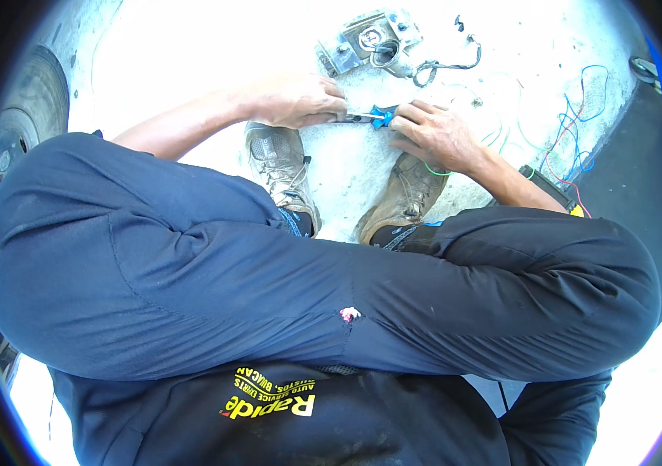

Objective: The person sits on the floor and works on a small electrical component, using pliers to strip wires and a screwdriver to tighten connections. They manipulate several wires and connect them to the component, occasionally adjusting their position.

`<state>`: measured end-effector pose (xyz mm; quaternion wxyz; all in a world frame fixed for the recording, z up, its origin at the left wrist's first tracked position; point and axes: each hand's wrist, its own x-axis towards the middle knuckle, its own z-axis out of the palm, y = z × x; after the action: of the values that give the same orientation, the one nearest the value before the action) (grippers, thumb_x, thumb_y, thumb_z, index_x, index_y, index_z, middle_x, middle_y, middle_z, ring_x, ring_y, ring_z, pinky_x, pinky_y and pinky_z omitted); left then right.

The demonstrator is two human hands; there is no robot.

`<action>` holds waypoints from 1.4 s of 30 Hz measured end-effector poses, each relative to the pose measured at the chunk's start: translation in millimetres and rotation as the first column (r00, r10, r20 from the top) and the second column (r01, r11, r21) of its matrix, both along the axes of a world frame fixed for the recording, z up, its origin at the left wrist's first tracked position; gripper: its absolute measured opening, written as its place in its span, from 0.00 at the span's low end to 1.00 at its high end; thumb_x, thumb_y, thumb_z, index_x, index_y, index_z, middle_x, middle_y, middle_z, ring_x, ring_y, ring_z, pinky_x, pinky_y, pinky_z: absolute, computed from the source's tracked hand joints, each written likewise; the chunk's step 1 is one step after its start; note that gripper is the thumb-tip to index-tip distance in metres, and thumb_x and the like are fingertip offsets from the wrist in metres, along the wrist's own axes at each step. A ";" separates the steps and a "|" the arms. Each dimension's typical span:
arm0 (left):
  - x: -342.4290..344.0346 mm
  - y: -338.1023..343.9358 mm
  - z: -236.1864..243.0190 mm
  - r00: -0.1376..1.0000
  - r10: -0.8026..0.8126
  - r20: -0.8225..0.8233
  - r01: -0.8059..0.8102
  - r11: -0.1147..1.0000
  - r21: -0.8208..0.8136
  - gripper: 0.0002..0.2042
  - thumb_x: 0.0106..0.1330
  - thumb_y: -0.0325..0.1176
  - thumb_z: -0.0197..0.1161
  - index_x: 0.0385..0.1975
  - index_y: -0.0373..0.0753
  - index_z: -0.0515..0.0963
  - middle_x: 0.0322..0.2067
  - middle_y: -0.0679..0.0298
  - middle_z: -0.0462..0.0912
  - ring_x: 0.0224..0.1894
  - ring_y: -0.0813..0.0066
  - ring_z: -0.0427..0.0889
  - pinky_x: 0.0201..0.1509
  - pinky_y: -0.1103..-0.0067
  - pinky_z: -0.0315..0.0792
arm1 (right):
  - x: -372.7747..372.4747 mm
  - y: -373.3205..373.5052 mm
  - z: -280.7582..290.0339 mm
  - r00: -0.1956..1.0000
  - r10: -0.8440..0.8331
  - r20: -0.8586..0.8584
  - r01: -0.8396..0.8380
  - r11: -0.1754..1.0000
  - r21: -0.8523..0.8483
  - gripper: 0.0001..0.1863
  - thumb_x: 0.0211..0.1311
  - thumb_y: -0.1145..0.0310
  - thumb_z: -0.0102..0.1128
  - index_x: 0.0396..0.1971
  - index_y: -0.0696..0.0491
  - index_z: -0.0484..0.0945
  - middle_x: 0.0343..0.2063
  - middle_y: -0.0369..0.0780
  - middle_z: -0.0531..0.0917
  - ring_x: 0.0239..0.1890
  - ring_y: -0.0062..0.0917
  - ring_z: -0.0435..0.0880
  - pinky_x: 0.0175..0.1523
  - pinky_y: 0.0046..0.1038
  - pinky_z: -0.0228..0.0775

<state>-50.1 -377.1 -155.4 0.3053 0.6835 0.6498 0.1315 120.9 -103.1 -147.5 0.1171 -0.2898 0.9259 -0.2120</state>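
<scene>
Above my shoes, both hands meet over the pale floor. My left hand (300, 101) is closed, its fingers curled round one end of a small, narrow metal piece (357, 118). At the other end of that piece is a bright blue part (381, 117), too small to name, with a thin pale rod lying against it. Fingers bent, my right hand (433, 138) pinches at the blue part's right side. A thin green wire (437, 172) loops out below the right hand. The fingertips of both hands are partly hidden.
Beyond my hands lies a metal bracket assembly (370, 39) with a round housing and a black cable (451, 67). Blue and red wires (572, 128) tangle at the right. A dark tool with a yellow end (576, 210) rests by my right knee. A tyre (32, 101) stands left.
</scene>
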 end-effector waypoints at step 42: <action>-27.0 40.9 9.0 0.660 0.688 0.303 -0.752 0.602 0.269 0.13 0.69 0.27 0.63 0.53 0.39 0.81 0.43 0.53 0.86 0.43 0.57 0.86 0.47 0.68 0.81 | -117.1 23.4 99.5 0.916 -0.401 -0.014 0.392 0.902 -0.180 0.12 0.60 0.68 0.68 0.40 0.57 0.79 0.32 0.50 0.84 0.37 0.46 0.86 0.42 0.41 0.77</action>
<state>-77.0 -336.2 -146.4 0.1444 0.3933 0.8046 0.4208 3.8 -79.7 -48.1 0.0225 -0.1095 0.9462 -0.3036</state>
